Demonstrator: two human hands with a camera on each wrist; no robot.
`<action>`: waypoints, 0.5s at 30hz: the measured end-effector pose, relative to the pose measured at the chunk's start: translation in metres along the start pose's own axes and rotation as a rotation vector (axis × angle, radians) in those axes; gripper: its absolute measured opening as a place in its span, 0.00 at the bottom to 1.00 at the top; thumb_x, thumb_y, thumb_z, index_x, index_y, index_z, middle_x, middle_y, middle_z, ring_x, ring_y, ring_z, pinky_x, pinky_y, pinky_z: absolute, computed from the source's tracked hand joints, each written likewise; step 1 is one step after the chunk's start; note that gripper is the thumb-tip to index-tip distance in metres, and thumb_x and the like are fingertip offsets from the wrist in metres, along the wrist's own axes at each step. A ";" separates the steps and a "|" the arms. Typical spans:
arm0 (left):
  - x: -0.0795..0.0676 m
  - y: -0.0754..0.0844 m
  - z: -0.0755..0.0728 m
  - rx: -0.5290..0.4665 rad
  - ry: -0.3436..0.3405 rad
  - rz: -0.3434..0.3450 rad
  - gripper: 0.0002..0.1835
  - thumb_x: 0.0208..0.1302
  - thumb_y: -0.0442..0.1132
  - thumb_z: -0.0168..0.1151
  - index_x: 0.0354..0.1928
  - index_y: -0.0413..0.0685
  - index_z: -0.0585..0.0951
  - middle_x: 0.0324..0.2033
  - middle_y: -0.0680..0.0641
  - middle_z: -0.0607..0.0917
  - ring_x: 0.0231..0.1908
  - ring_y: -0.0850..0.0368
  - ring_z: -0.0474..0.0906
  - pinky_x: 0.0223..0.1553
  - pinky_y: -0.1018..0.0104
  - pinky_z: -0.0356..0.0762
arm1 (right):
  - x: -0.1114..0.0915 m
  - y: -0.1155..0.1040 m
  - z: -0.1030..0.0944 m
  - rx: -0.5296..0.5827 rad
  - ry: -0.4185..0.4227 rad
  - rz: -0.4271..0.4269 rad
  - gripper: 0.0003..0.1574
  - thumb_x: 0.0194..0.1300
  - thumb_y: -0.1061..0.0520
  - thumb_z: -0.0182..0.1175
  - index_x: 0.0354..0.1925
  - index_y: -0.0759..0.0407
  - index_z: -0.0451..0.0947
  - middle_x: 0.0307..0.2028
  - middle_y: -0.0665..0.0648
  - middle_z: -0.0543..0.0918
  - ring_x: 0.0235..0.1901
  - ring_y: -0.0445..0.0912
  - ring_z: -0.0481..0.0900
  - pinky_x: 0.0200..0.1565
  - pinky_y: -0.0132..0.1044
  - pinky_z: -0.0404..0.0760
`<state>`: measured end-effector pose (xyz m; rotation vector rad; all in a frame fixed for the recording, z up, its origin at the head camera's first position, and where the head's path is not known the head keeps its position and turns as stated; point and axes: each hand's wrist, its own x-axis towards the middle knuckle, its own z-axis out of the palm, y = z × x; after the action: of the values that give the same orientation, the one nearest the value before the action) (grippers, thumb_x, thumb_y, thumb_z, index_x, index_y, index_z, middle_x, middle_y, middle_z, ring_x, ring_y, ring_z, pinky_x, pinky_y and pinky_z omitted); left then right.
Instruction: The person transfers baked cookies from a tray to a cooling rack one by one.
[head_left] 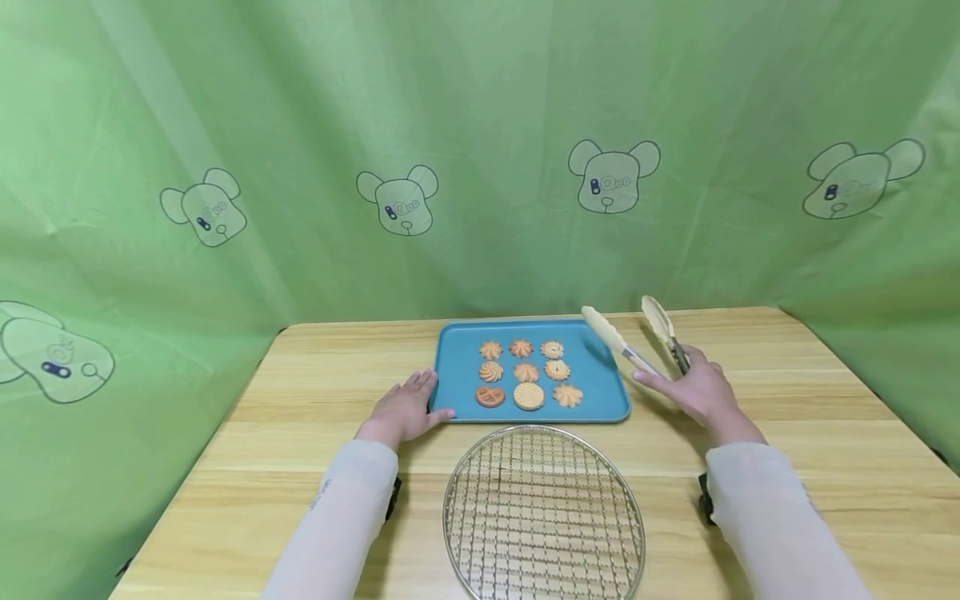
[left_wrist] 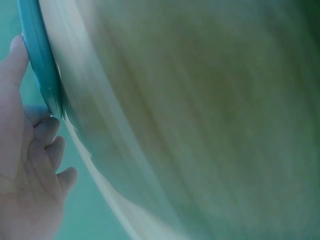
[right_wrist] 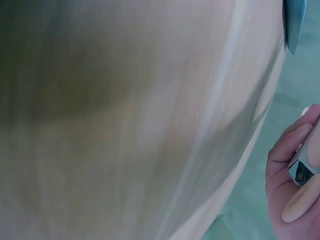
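Left grip [head_left: 406,408], spread, touches one tray [head_left: 456,367] of nine cookies [head_left: 527,372]; right grip [head_left: 703,390] clasps one pair of tongs [head_left: 609,334].

The head view looks forward and down; wrist views (far nearer) skim the table [head_left: 300,417], sharing the tray [head_left: 457,375].

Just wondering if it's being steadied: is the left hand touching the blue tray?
Touching. The left wrist view shows the left hand with its thumb against the blue tray.

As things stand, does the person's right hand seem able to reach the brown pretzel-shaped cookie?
Probably yes: beside the blue rectangular tray, the right hand holds spread, cream-tipped metal tongs, and nothing appears to cover the cookie.
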<state>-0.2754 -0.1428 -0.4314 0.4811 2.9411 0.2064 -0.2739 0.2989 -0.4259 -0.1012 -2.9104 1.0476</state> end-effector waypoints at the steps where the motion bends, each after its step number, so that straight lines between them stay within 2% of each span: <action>1: 0.000 0.000 0.000 0.002 0.000 0.000 0.45 0.66 0.66 0.46 0.73 0.41 0.52 0.72 0.43 0.53 0.71 0.46 0.46 0.70 0.50 0.45 | 0.000 0.000 -0.001 0.000 -0.005 -0.008 0.75 0.52 0.25 0.60 0.71 0.74 0.39 0.59 0.84 0.59 0.56 0.75 0.61 0.54 0.71 0.62; 10: -0.001 0.001 -0.001 -0.003 -0.002 -0.006 0.46 0.66 0.66 0.46 0.73 0.41 0.52 0.72 0.44 0.52 0.71 0.47 0.46 0.70 0.51 0.46 | 0.000 -0.001 -0.001 -0.003 -0.068 -0.066 0.70 0.55 0.27 0.60 0.74 0.64 0.38 0.64 0.81 0.55 0.60 0.76 0.55 0.57 0.71 0.58; 13: -0.001 0.001 -0.001 -0.007 -0.001 -0.005 0.45 0.66 0.66 0.47 0.73 0.41 0.52 0.72 0.44 0.52 0.71 0.46 0.46 0.70 0.50 0.46 | -0.001 -0.002 -0.001 -0.019 -0.071 -0.092 0.69 0.55 0.28 0.60 0.74 0.62 0.38 0.62 0.81 0.59 0.59 0.76 0.58 0.55 0.72 0.60; 15: -0.002 0.001 -0.001 -0.010 0.001 -0.004 0.45 0.66 0.66 0.47 0.73 0.41 0.53 0.72 0.43 0.53 0.71 0.46 0.47 0.70 0.50 0.46 | -0.001 -0.003 -0.001 -0.020 -0.068 -0.105 0.68 0.55 0.28 0.61 0.75 0.60 0.39 0.56 0.78 0.67 0.56 0.73 0.64 0.51 0.68 0.68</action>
<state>-0.2738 -0.1422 -0.4296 0.4740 2.9409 0.2203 -0.2727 0.2975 -0.4231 0.0878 -2.9490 1.0251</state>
